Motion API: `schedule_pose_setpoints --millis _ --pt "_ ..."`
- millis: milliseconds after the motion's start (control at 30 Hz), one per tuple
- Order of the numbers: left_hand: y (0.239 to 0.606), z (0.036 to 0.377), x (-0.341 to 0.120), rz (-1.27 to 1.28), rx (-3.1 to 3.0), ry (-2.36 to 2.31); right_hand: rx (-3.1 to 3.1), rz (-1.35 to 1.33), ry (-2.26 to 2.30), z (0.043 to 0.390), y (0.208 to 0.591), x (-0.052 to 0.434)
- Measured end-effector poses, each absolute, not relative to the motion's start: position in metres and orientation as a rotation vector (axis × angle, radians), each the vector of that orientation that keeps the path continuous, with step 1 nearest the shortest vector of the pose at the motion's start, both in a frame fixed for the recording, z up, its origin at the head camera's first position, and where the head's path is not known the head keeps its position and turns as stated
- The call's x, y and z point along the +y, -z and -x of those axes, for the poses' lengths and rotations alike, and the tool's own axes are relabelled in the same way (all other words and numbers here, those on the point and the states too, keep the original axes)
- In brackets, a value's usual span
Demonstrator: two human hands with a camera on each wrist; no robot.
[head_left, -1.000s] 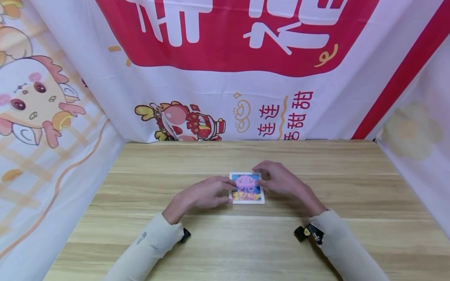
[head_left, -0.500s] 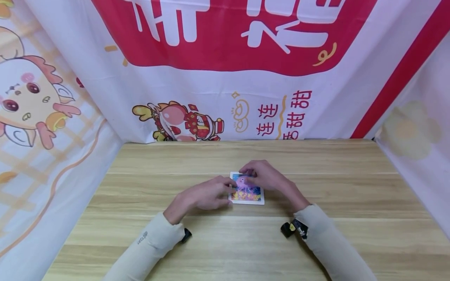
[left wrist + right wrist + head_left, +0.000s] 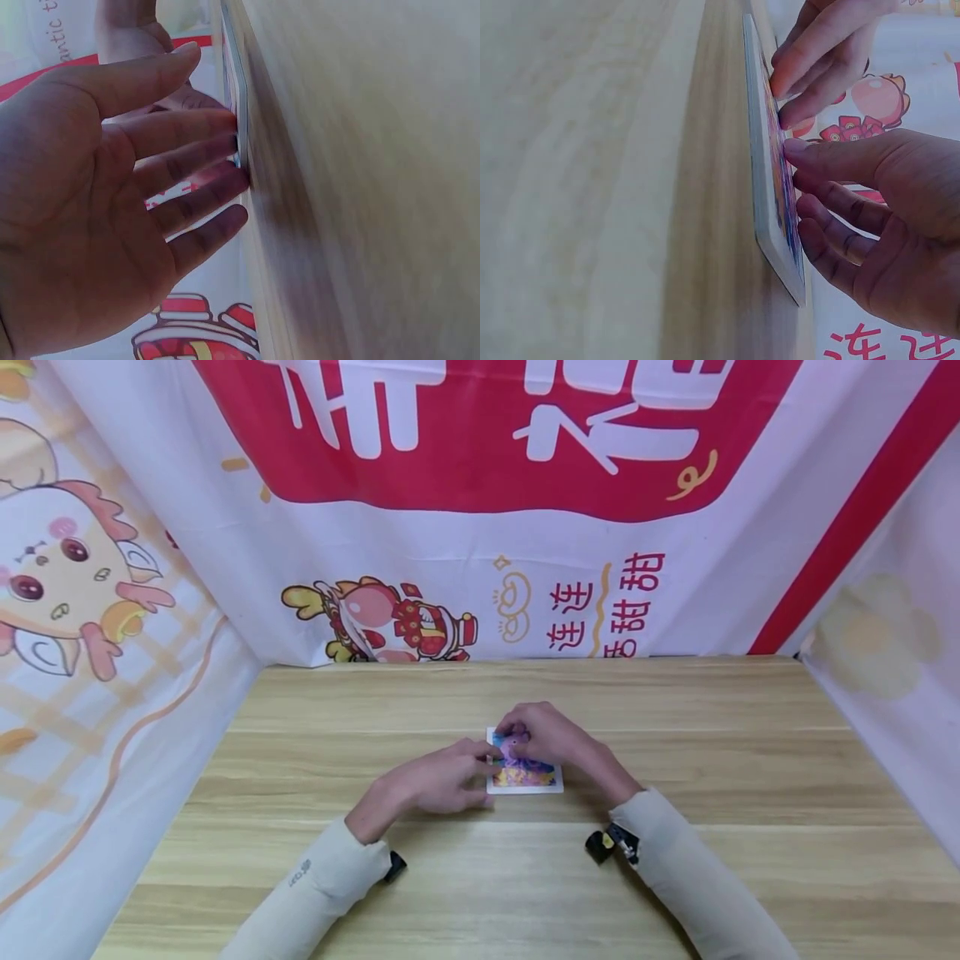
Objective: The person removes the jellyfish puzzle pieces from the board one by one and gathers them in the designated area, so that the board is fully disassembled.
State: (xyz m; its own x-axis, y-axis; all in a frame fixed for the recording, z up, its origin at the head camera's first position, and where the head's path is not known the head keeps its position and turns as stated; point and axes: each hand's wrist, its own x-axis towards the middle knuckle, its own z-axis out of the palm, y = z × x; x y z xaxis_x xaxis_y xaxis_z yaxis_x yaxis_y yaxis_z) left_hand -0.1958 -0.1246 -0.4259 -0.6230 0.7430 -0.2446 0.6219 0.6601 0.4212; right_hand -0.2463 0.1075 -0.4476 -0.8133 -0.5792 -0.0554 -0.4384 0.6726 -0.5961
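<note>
A square board (image 3: pixel 525 789) bears a pink sea-creature picture on blue, inside a white border; it lies flat on the wooden table. My left hand (image 3: pixel 442 777) is at its left side, fingers fairly straight. In the left wrist view its fingertips (image 3: pixel 238 180) reach the board's edge, while the thumb stands off. My right hand (image 3: pixel 551 735) reaches over the board's upper right and covers part of the picture. In the right wrist view, the right thumb (image 3: pixel 799 148) and bent fingertips (image 3: pixel 804 225) touch the picture face, with no separate thing visible between them.
Bare wood of the table (image 3: pixel 480 893) surrounds the board. A white cloth with red print (image 3: pixel 480 468) hangs at the table's far edge, and patterned cloths (image 3: pixel 67 585) hang at both sides. A small black device (image 3: pixel 611 843) sits on the right wrist.
My right hand has slid left from the board's right edge to over the picture's upper part. The left hand stays at the left edge, its fingers shifting slightly; the board hardly moves.
</note>
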Motion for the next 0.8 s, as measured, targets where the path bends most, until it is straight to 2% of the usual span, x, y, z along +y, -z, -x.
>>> schedule_pose_setpoints --millis 800 --pt "0.43 0.196 -0.135 -1.064 2.423 -0.45 2.573 0.64 0.814 0.263 0.446 0.096"
